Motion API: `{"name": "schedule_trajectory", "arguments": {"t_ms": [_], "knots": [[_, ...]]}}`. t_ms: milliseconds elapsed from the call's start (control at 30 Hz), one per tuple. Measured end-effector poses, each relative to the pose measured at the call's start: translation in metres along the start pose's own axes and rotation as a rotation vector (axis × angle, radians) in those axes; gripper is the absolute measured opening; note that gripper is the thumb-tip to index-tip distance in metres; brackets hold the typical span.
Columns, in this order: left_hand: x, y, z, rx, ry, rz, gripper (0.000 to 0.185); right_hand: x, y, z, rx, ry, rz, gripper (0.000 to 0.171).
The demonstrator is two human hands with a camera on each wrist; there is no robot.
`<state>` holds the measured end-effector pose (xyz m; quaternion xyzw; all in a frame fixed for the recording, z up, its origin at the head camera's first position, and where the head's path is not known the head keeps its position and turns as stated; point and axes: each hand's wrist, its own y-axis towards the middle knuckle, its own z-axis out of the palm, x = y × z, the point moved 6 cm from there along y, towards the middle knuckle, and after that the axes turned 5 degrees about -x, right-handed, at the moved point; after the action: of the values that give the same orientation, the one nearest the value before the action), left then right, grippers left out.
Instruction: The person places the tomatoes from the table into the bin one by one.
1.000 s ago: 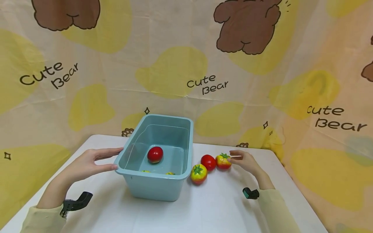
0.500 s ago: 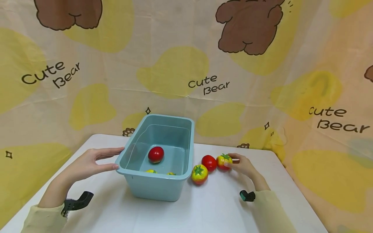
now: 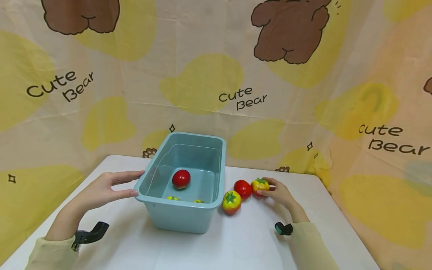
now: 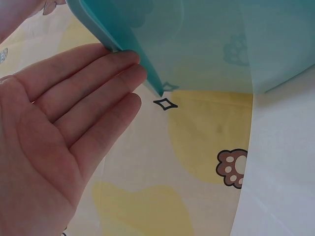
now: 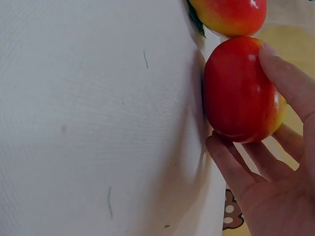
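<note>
Right hand [image 3: 281, 194] now on tomato [image 3: 260, 186]

Both arms wear long, pale yellow sleeves of a soft, plain fabric, each ending at the wrist in a snug cuff. The left hand [image 3: 101, 191] and the right hand [image 3: 281, 194] are bare, with no rings, gloves or watch showing. A small black device sits at each wrist: the left wrist mount [image 3: 88, 236] is a matte black bracket with a textured, perforated base and an angled arm jutting outward, while the right wrist mount [image 3: 282, 228] is a smaller black block with a greenish tint at one end.
</note>
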<state>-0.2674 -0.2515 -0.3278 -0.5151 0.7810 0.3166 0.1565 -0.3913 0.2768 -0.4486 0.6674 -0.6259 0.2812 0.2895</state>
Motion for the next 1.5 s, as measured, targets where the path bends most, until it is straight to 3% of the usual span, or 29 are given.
{"name": "schedule_trajectory", "arguments": {"t_ms": [1200,1500], "knots": [[-0.004,0.002,-0.001,0.007,-0.015,0.032,0.054,-0.006,-0.007,-0.010,-0.034,0.012,0.027,0.075],[0.002,0.001,-0.001,0.007,-0.001,0.013,0.054,0.007,-0.010,-0.022,-0.055,0.015,-0.044,0.074]]}}
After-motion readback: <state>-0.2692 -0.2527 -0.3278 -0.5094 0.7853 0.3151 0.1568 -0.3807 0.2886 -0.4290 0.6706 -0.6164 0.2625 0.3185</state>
